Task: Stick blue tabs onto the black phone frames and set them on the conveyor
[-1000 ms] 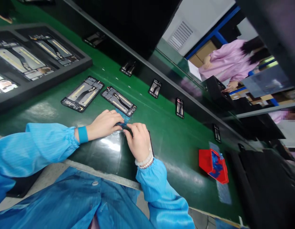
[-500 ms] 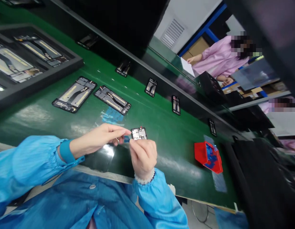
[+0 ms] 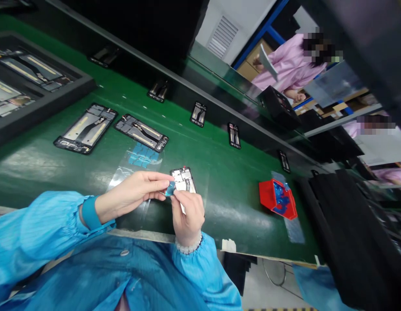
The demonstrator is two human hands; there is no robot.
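A small piece of blue film (image 3: 169, 188) is pinched between the thumb and fingers of my left hand (image 3: 140, 189). The fingertips of my right hand (image 3: 189, 212) are closed at the film's right edge. Under and behind the right fingers is an opened phone (image 3: 183, 174) with silvery shields on its board; its lower part is partly covered by that hand. Left of it, a sheet of blue film pieces (image 3: 143, 155) lies on the green bench mat (image 3: 226, 190). Two larger phone frames, one upper left (image 3: 86, 128) and one beside it (image 3: 142, 133), show their insides.
A black tray (image 3: 86, 84) with phone assemblies stands at the left. Several phone frames (image 3: 234, 135) line the back. A red bin (image 3: 266, 196) with blue scraps is at the right, near black stacked material (image 3: 345, 229). Across the bench, a person in pink (image 3: 294, 60) holds a white sheet.
The view has shifted, moving the bench items leftward. More of the phone shows now, and my right fingertips have come to the blue film's edge. The person opposite has raised the white sheet.
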